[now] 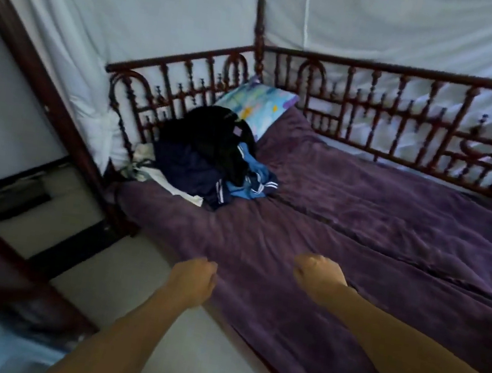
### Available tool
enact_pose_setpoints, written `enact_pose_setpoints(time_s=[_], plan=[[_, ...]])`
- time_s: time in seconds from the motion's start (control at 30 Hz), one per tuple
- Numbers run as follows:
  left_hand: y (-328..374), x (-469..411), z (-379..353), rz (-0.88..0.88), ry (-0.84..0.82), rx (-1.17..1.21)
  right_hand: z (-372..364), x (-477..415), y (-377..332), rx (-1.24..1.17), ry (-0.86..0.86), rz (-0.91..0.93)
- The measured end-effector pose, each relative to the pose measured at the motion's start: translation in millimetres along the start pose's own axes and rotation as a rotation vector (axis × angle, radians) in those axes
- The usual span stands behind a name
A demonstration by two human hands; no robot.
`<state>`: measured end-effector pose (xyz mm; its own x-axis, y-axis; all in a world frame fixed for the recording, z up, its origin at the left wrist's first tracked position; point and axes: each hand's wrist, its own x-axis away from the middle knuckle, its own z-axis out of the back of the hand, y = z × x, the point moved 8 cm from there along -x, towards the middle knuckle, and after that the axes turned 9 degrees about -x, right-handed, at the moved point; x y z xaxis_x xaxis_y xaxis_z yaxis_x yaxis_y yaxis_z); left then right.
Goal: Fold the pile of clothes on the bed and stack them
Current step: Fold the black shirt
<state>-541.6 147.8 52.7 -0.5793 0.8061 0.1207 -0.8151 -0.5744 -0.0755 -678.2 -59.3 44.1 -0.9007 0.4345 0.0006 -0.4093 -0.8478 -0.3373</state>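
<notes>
A heap of unfolded clothes [208,155] lies at the head end of the bed, on the purple cover [373,236]. It holds black and navy garments, a blue piece with white stripes [253,181] and a white piece [172,187] at its left edge. My left hand [192,280] hovers over the bed's near edge with its fingers curled in and nothing in it. My right hand [319,275] is over the purple cover, also curled shut and holding nothing. Both hands are well short of the heap.
A patterned light-blue pillow [259,104] leans in the corner behind the heap. Dark red carved wooden railings [406,114] run along the head and far side, with a white net above. A bedpost [48,101] and pale floor [117,282] lie to the left.
</notes>
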Motion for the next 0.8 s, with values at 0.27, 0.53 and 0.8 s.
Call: enact_pose_setpoints(time_s=[0.27, 0.53, 0.8], plan=[[-193, -35, 18, 0.091, -0.015, -0.072, -40, -144, -128, -0.094, -0.019, 0.021], [-273, -133, 7, 0.094, -0.020, 0.001, -58, -269, -138, -0.051, -0.042, -0.008], [-337, -277, -22, 0.080, -0.078, 0.027, -106, -416, -87, -0.083, -0.128, -0.186]])
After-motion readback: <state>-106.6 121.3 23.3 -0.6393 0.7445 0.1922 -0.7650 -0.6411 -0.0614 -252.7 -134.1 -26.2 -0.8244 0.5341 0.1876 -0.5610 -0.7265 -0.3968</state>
